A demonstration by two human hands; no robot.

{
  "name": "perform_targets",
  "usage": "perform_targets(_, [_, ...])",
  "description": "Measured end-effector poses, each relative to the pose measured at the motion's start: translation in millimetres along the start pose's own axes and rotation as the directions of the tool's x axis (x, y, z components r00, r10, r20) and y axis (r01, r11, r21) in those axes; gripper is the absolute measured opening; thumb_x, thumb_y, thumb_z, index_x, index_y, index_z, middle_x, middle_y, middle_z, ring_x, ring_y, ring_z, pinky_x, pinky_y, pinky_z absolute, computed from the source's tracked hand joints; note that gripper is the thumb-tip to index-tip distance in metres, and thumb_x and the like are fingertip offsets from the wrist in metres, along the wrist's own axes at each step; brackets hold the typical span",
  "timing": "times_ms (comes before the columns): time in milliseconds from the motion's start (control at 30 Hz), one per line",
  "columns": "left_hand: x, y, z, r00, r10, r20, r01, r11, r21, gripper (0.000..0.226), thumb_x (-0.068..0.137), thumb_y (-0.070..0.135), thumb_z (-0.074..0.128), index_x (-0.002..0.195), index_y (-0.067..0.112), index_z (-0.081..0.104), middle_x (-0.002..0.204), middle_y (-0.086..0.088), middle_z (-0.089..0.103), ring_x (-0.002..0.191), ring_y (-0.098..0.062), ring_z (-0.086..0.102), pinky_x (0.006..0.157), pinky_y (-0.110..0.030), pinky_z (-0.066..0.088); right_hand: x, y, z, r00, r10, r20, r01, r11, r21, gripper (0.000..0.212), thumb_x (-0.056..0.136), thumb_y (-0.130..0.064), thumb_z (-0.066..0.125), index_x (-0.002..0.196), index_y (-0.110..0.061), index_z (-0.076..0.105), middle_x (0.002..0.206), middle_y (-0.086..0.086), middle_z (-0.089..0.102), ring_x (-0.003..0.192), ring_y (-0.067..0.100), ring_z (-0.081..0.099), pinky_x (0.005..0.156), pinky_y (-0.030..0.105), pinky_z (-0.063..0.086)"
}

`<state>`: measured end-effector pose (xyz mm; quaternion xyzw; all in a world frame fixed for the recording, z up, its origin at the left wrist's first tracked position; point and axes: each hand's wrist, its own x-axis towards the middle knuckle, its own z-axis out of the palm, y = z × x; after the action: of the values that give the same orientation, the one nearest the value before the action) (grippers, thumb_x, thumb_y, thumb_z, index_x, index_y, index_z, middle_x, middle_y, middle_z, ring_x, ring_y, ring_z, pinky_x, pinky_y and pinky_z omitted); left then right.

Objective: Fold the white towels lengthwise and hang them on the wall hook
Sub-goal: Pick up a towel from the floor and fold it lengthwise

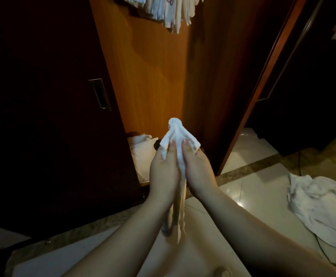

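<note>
- Together, the left hand [164, 168] and right hand [198, 166] clamp a white towel [176, 134] between them, thumbs pressed on its bunched top.
- Its narrow tail hangs down between the wrists.
- More towels [163, 9] hang against the wooden panel [153, 76] above.
- Another crumpled towel [319, 204] lies on the floor [253, 188], near its right edge.

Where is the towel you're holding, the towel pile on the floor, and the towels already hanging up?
Held white towel [178, 134]: head view, bunched top above the thumbs.
Floor towel pile [319, 204]: head view, middle of the crumpled heap.
Hanging towels [169, 11]: head view, lower folds at the top edge.
</note>
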<state>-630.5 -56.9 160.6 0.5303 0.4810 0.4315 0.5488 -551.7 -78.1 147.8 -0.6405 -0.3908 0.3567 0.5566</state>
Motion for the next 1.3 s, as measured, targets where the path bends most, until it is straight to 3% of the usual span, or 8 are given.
perform_targets(233, [2.3, 9.9, -6.3, 0.99, 0.043, 0.133, -0.039, 0.999, -0.036, 0.032, 0.087, 0.06, 0.044, 0.103, 0.035, 0.057, 0.095, 0.008, 0.071, 0.089, -0.002, 0.07, 0.083, -0.025, 0.056, 3.8, -13.6, -13.5, 0.991, -0.059, 0.12, 0.055, 0.998, 0.04, 0.029, 0.099, -0.06, 0.039, 0.097, -0.059, 0.068, 0.105, -0.018, 0.074, 0.099, 0.002, 0.07, 0.076, 0.016, 0.056])
perform_targets(400, [-0.7, 22.6, -6.8, 0.977, 0.05, 0.207, -0.037, 0.997, -0.067, 0.025, 0.096, 0.048, 0.045, 0.105, 0.032, 0.061, 0.097, 0.006, 0.074, 0.097, -0.011, 0.071, 0.087, -0.029, 0.056, 4.6, -21.1, -15.4, 0.991, -0.082, 0.105, 0.076, 0.995, 0.06, 0.042, 0.094, -0.066, 0.038, 0.106, -0.038, 0.068, 0.1, -0.016, 0.075, 0.093, 0.002, 0.071, 0.07, 0.012, 0.053])
perform_targets(533, [-8.7, 31.9, -8.5, 0.934, 0.008, 0.356, 0.065, 0.979, -0.193, 0.068, 0.078, 0.058, 0.036, 0.124, 0.012, 0.055, 0.131, -0.021, 0.059, 0.123, -0.025, 0.058, 0.103, -0.03, 0.046, 4.5, -28.9, -16.9, 0.977, -0.093, 0.193, 0.095, 0.996, -0.001, 0.046, 0.094, -0.066, 0.03, 0.098, -0.043, 0.069, 0.093, -0.024, 0.072, 0.091, -0.006, 0.067, 0.071, 0.006, 0.048])
perform_targets(700, [6.2, 36.2, -17.2, 0.878, 0.025, 0.477, 0.109, 0.962, -0.251, 0.093, 0.08, 0.066, 0.02, 0.157, 0.015, 0.026, 0.16, -0.013, 0.034, 0.148, -0.026, 0.032, 0.122, -0.05, 0.023, 9.0, -42.7, -22.6, 0.938, -0.143, 0.317, 0.155, 0.988, -0.013, 0.053, 0.079, -0.08, 0.048, 0.11, -0.039, 0.06, 0.102, -0.019, 0.071, 0.1, -0.004, 0.066, 0.08, 0.01, 0.05])
perform_targets(867, [14.9, 42.0, -16.3, 0.834, 0.106, 0.542, 0.097, 0.938, -0.333, 0.087, 0.083, 0.071, 0.018, 0.157, 0.026, 0.028, 0.16, -0.005, 0.035, 0.147, -0.019, 0.034, 0.121, -0.043, 0.027, 19.6, -48.7, -27.7, 0.945, -0.234, 0.227, 0.249, 0.968, -0.037, 0.02, 0.085, -0.063, 0.055, 0.097, -0.051, 0.065, 0.104, -0.004, 0.073, 0.095, 0.006, 0.071, 0.08, 0.023, 0.058])
perform_targets(1100, [40.3, 56.3, -33.2, 0.891, 0.3, 0.34, -0.242, 0.948, -0.205, 0.063, 0.098, 0.057, 0.041, 0.137, 0.01, 0.054, 0.121, 0.025, 0.067, 0.112, 0.008, 0.061, 0.082, -0.012, 0.052, 41.9, -83.0, -59.2, 0.965, -0.194, 0.174, 0.217, 0.968, -0.126, 0.058, 0.082, -0.076, 0.045, 0.097, -0.027, 0.072, 0.1, -0.001, 0.077, 0.094, 0.015, 0.073, 0.093, 0.041, 0.056])
perform_targets(1167, [51.3, 64.0, -37.9, 0.919, 0.359, 0.165, -0.362, 0.932, -0.009, 0.061, 0.081, 0.063, 0.063, 0.132, 0.031, 0.055, 0.133, 0.019, 0.058, 0.119, 0.005, 0.054, 0.085, -0.018, 0.049, 50.3, -98.2, -67.5, 0.947, -0.241, 0.213, 0.28, 0.943, -0.179, 0.057, 0.084, -0.075, 0.043, 0.093, -0.027, 0.073, 0.096, -0.009, 0.077, 0.09, 0.009, 0.073, 0.089, 0.034, 0.056])
perform_targets(1300, [74.8, 93.4, -42.3, 0.89, 0.344, 0.3, -0.355, 0.935, -0.02, 0.059, 0.076, 0.047, 0.079, 0.126, 0.027, 0.056, 0.124, 0.011, 0.068, 0.111, -0.004, 0.065, 0.089, -0.025, 0.057, 56.0, -130.7, -75.2, 0.863, -0.325, 0.388, 0.445, 0.851, -0.279, 0.06, 0.084, -0.077, 0.036, 0.089, -0.029, 0.072, 0.095, -0.011, 0.076, 0.087, 0.006, 0.072, 0.077, 0.017, 0.054])
